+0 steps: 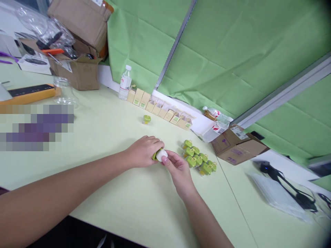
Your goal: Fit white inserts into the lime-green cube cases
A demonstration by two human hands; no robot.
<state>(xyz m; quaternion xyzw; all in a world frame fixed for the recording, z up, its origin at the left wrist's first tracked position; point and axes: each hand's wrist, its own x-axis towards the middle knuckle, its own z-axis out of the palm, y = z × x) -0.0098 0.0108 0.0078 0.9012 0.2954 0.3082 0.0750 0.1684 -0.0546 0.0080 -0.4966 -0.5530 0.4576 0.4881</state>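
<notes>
Over the middle of the table [121, 210], my two hands meet. My left hand [143, 151] is wrapped round a small green case [154, 155], most of it hidden by the fingers. A smooth white rounded piece [161, 155] sits at the mouth of the case, pinched between the thumb and fingers of my right hand [179, 168]. Whether the piece is partly inside the case, I cannot tell. Several green cases with loops [198, 160] stand grouped to the right of my right hand. A lone green case [147, 119] stands beyond my left hand.
Small tan boxes [157, 107] line the back edge beside an upright water bottle [125, 83]. Two more bottles [217, 129] lie near a cardboard box [236, 144]. At left are a glass jar [62, 91], a filled carton [82, 74] and a pixelated patch. Plastic sleeves [276, 196] lie right.
</notes>
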